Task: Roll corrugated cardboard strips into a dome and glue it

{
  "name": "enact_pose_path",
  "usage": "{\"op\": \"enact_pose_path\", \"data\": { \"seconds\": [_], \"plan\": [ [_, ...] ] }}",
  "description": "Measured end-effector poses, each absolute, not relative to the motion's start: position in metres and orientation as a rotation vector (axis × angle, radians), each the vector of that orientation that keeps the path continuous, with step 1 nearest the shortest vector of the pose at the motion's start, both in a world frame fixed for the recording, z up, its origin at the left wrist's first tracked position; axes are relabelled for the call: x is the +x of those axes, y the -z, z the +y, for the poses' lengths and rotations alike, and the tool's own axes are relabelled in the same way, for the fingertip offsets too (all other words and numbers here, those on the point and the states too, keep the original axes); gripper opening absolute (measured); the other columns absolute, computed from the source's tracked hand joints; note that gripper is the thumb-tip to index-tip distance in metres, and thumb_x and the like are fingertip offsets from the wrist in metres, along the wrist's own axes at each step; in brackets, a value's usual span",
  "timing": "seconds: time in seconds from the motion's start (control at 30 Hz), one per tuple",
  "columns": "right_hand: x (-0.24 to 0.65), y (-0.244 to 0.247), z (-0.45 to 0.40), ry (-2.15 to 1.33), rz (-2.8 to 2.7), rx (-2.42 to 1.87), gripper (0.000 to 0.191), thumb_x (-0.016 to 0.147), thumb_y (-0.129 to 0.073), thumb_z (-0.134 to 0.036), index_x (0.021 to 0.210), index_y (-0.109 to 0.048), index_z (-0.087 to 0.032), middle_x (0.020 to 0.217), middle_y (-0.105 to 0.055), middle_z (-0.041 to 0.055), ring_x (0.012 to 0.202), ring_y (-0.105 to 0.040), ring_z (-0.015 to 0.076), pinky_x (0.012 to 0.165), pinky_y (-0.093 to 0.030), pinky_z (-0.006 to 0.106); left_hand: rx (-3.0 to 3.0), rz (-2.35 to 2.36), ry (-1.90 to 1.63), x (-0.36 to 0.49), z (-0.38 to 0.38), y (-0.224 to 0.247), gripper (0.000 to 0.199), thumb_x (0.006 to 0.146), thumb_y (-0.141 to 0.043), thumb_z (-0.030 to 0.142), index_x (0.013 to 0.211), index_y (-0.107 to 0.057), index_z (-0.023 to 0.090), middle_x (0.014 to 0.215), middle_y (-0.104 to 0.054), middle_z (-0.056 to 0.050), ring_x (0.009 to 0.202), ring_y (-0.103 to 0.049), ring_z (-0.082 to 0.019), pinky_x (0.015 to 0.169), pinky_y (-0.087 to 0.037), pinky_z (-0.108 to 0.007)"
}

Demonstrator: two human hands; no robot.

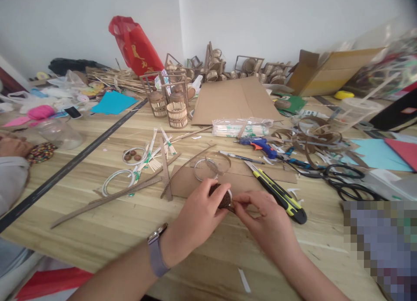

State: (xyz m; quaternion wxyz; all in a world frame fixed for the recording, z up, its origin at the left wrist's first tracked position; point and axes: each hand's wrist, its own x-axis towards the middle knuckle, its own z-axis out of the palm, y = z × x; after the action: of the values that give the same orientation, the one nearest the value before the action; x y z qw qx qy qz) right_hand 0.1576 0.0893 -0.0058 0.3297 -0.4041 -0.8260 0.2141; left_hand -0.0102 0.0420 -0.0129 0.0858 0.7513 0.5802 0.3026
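And here's the left hand [198,212], thumb and fingers clamped on a small brown round piece [224,200], right between the two hands. The right hand [269,214] has thumb and forefinger pinched together at its edge; what's caught between them is too small to tell. Just beyond the left fingertips sits a pale ring [206,170]; just right of the right fingers, a yellow-and-black utility knife [277,192]; farther beyond, a blue glue gun [262,146].
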Motion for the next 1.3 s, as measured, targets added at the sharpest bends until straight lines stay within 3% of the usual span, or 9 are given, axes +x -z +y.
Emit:
{"op": "enact_pose_path", "data": {
  "seconds": [0.7, 1.03, 1.3],
  "plan": [
    [0.1551, 0.007, 0.0896, -0.816, -2.041, -1.179, 0.018, 0.08, -0.055, -0.032, 0.072, -0.069, -0.024, 0.07, -0.074, 0.0004, 0.067, -0.067, 0.0209, 0.057, -0.047, 0.029, 2.307, 1.768, -0.874, -0.009, 0.0411, 0.0163, 0.058, 0.073, -0.07, 0.003, 0.125, -0.049, 0.019, 0.114, -0.053, -0.012, 0.104, -0.061, -0.028, 0.086, -0.056, -0.042],
    [0.1566, -0.0016, 0.0946, -1.07, -1.973, -1.244, 0.022, 0.077, -0.056, -0.039, 0.071, -0.069, -0.022, 0.067, -0.073, 0.0015, 0.062, -0.067, 0.0193, 0.059, -0.051, 0.027, 2.263, 1.736, -0.912, -0.0084, 0.0409, 0.0104, 0.057, 0.072, -0.072, 0.003, 0.121, -0.051, 0.02, 0.11, -0.054, -0.009, 0.098, -0.063, -0.025, 0.084, -0.057, -0.04],
    [0.1546, 0.0006, 0.0938, -1.068, -1.937, -1.298, 0.023, 0.075, -0.057, -0.041, 0.07, -0.069, -0.022, 0.066, -0.073, 0.0024, 0.062, -0.067, 0.0202, 0.06, -0.05, 0.028, 2.27, 1.736, -0.914, -0.0084, 0.0413, 0.0106, 0.054, 0.073, -0.07, 0.002, 0.121, -0.052, 0.019, 0.111, -0.054, -0.011, 0.1, -0.062, -0.027, 0.084, -0.057, -0.041]
  ]
}}
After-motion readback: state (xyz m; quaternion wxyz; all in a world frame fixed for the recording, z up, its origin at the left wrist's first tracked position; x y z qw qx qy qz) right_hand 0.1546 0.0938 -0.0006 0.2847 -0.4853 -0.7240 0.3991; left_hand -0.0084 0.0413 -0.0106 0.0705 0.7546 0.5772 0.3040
